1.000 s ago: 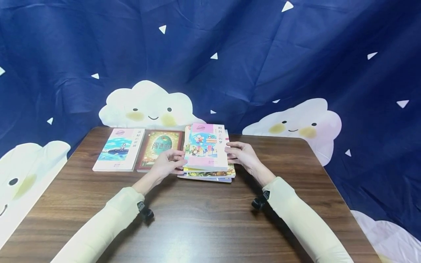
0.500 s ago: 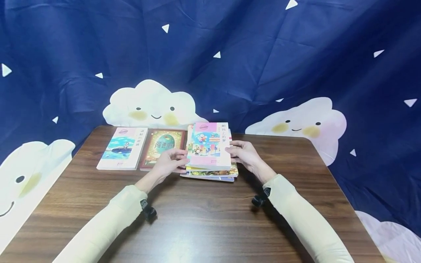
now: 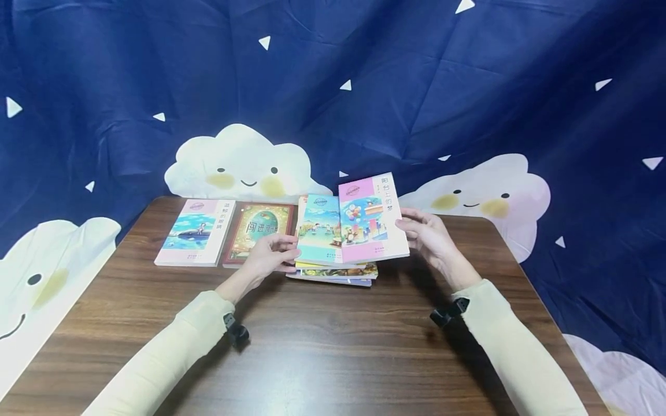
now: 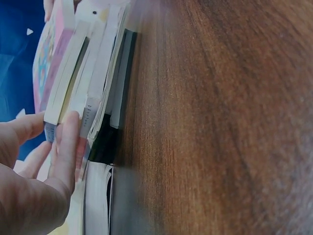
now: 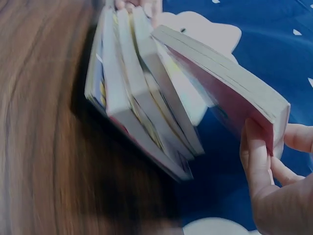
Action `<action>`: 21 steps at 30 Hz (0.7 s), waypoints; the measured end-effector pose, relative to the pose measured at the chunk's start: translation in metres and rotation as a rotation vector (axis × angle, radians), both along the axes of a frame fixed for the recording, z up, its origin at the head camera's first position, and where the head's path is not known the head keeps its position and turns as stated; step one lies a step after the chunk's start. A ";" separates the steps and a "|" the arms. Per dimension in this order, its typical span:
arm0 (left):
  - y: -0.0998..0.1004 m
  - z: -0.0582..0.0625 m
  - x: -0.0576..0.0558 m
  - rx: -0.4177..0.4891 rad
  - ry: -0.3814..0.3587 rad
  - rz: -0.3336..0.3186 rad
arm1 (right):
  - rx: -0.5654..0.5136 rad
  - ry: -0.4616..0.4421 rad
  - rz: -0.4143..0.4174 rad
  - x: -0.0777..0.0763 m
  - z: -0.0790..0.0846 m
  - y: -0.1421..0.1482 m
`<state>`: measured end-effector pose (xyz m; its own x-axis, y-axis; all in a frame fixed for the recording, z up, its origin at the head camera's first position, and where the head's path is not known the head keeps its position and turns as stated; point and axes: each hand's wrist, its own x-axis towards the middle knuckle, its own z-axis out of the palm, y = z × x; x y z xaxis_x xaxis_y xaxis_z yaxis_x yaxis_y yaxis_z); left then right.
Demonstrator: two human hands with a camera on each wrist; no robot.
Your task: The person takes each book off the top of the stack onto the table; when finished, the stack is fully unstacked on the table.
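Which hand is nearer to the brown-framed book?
Left. The left hand touches the stack beside the brown-framed book; the right hand, gripping the pink book, is farther right.

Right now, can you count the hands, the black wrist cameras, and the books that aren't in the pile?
Hands: 2 (left hand, right hand)
Black wrist cameras: 2
Books outside the pile: 3 (leftmost book, brown book, held pink book)
Total: 7
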<state>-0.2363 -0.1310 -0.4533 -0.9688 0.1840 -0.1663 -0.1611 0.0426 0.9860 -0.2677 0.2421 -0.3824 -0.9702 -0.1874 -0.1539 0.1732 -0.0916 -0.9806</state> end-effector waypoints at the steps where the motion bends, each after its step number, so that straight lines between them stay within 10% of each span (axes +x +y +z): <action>1: 0.000 0.000 0.000 0.001 -0.001 0.002 | -0.003 -0.005 -0.005 0.001 0.002 0.006; 21: 0.000 0.001 -0.001 0.007 -0.012 -0.001 | -0.067 -0.093 -0.058 -0.007 -0.034 0.094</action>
<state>-0.2368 -0.1308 -0.4526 -0.9665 0.1858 -0.1768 -0.1733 0.0355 0.9842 -0.2749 0.3358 -0.4168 -0.9617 -0.1445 -0.2328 0.2558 -0.1689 -0.9519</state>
